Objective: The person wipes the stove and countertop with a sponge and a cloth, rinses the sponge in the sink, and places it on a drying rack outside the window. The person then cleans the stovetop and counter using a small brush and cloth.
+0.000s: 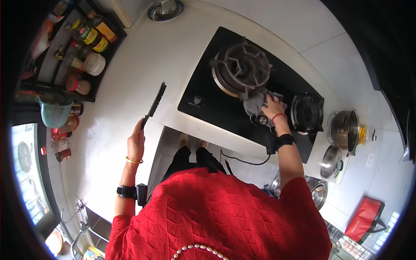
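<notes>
My left hand [136, 144] is closed around the handle of a narrow black brush [156, 102], held over the pale countertop [130, 56] with its bristles facing right. On the black gas stove [203, 82], my right hand [274, 107] presses down on a grey cloth [255, 104], its fingers bent into the fabric. The cloth lies between the large left burner [242, 67] and the smaller right burner [307, 113], close to a control knob [262, 119]. A metal pan support stands on the large burner, touching or nearly touching the cloth's upper edge.
A rack of sauce bottles [91, 35] and jars stands at the left, with a green container [56, 110] below it. To the right are a steel pot [344, 128], a lid [331, 161] and a red bag [364, 219]. A bowl on a plate [165, 13] sits at the back.
</notes>
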`<state>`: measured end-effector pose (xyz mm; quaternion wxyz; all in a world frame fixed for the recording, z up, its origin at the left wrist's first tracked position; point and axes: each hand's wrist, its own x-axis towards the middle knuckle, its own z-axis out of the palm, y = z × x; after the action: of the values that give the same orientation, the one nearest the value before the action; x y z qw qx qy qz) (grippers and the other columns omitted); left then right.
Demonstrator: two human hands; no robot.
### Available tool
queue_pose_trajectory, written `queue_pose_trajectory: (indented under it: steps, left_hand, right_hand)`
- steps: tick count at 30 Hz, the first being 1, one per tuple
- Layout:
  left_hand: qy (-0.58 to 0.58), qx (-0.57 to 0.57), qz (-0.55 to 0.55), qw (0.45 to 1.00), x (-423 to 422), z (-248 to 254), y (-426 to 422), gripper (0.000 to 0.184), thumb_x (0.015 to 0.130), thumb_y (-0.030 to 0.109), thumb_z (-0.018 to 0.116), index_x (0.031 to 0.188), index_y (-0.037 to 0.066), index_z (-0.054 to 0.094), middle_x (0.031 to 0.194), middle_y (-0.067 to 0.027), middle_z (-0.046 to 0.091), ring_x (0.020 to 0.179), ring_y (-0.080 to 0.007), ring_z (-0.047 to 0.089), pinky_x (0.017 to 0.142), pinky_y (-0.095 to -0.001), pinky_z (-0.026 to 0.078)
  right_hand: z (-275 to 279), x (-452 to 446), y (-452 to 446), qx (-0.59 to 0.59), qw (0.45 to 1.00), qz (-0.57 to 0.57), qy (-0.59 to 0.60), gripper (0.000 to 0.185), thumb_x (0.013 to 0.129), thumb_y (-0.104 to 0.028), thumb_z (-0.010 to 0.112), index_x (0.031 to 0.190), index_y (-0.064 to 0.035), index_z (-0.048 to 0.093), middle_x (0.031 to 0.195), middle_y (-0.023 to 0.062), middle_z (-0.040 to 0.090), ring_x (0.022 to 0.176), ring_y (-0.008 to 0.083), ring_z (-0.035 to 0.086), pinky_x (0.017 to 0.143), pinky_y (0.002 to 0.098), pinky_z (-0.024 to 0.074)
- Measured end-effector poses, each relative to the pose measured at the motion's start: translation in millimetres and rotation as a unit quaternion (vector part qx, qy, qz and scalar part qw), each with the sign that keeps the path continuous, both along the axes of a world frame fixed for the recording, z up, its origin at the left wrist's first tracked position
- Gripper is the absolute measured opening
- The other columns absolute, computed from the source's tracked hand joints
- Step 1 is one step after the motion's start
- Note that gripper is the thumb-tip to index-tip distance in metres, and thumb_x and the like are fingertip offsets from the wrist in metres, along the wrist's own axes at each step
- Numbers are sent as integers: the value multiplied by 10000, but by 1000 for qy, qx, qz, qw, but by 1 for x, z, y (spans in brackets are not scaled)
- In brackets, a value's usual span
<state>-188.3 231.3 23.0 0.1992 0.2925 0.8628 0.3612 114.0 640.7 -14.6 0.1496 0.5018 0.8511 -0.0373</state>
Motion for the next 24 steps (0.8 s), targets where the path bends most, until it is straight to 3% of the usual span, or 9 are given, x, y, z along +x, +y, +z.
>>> queue_pose_trajectory:
  steps: [5, 12, 14, 16, 17, 21, 22, 23, 24]
  left_hand:
    - [0, 2, -29, 1000, -2, -7, -4, 374, 859, 33, 405, 1225, 91, 452, 570, -96, 434, 479, -123, 426, 474, -238, 374]
    - [-17, 14, -24, 999, -14, -4, -8, 380, 866, 38, 396, 1239, 95, 443, 551, -56, 395, 470, -103, 382, 460, -219, 342]
    - [-14, 26, -31, 999, -16, -8, -8, 377, 871, 39, 393, 1240, 88, 445, 548, -30, 370, 468, -85, 357, 445, -213, 317]
    - [-10, 43, -39, 998, -13, -11, -7, 370, 877, 36, 388, 1240, 75, 451, 544, 13, 331, 466, -53, 319, 421, -203, 275]
    - [-5, 40, -47, 998, -13, -8, -5, 370, 877, 35, 388, 1240, 73, 450, 545, 17, 331, 466, -51, 318, 419, -202, 274]
    - [-3, 41, -65, 997, -25, -7, 3, 377, 873, 37, 394, 1243, 86, 446, 550, -7, 344, 472, -65, 336, 431, -211, 302]
    - [-9, 47, -62, 997, -27, -10, 4, 380, 870, 39, 397, 1243, 95, 444, 551, -22, 351, 476, -74, 346, 439, -216, 317]
    - [-15, 53, -57, 997, -29, -6, 6, 376, 871, 42, 402, 1241, 91, 447, 556, -10, 346, 480, -67, 340, 436, -213, 310]
    - [-4, 52, -53, 997, -33, -9, 7, 375, 872, 40, 404, 1241, 92, 449, 558, -3, 344, 481, -62, 333, 434, -210, 304]
  right_hand:
    - [26, -57, -62, 7, 991, 108, -82, 496, 675, -346, 597, 1107, -112, 530, 1130, 107, 474, 1065, 297, 427, 859, 458, 339]
    - [5, -86, -120, 94, 975, 202, 4, 325, 819, -187, 381, 1042, -56, 577, 1049, 121, 544, 980, 296, 472, 840, 476, 310]
    - [1, -106, -152, 101, 970, 203, 88, 255, 806, -185, 392, 930, -71, 583, 969, 111, 546, 927, 279, 476, 772, 468, 327]
    - [1, -127, -171, 87, 955, 206, 196, 194, 714, -229, 536, 868, -114, 565, 885, 88, 534, 880, 273, 474, 751, 460, 337]
    - [2, -133, -171, 88, 948, 204, 228, 248, 631, -243, 619, 848, -133, 568, 879, 78, 540, 872, 281, 473, 744, 458, 353]
    - [25, -113, -141, 23, 901, 76, 426, 297, 596, -152, 606, 887, -101, 579, 832, 93, 583, 790, 294, 522, 672, 393, 439]
    - [42, -92, -138, -13, 877, -17, 480, 345, 610, -130, 590, 953, -89, 584, 877, 119, 597, 808, 305, 543, 734, 378, 448]
    - [56, -64, -129, -145, 819, -109, 545, 378, 635, -110, 572, 1011, -69, 575, 889, 105, 615, 830, 240, 572, 764, 335, 451]
    - [87, -37, -127, -182, 756, -217, 590, 367, 663, -84, 546, 1026, -34, 567, 912, 70, 614, 844, 155, 564, 756, 281, 447]
